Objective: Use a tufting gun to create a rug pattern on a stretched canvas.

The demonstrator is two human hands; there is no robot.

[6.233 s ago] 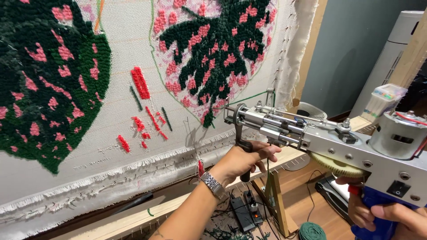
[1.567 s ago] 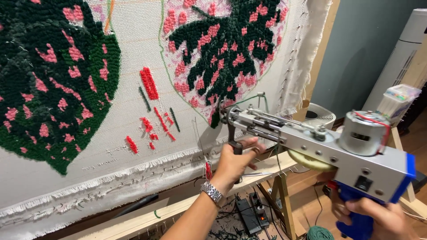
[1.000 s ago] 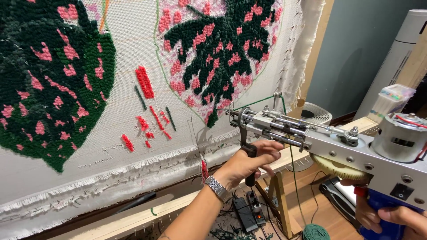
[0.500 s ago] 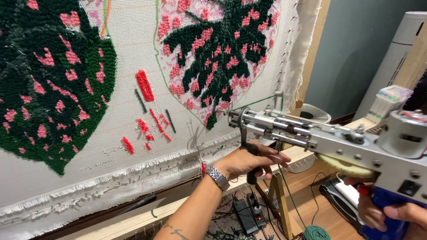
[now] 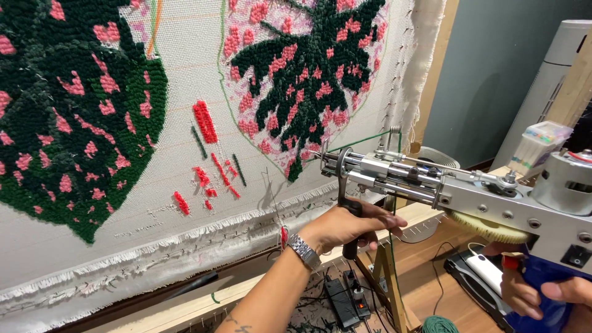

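A pale backing cloth [image 5: 185, 203] stretches over a wooden frame [image 5: 203, 296] beside a grey-green wall [image 5: 493, 80]. Held level just off the cloth's lower right is a metal tufting gun [image 5: 456, 191], its needle end near the tip of a dark green and pink tufted leaf [image 5: 308, 80]. The left hand [image 5: 345, 225] curls tight round the gun's black front handle; the right hand [image 5: 542, 296] grips the blue rear handle, fingers closed. A second big leaf [image 5: 68, 123] fills the cloth's left side, with short red test rows [image 5: 206, 123] between. Below, a black power strip [image 5: 345, 299] lies by green yarn [image 5: 441, 325]. A white tower fan [image 5: 555, 74] stands at the right.
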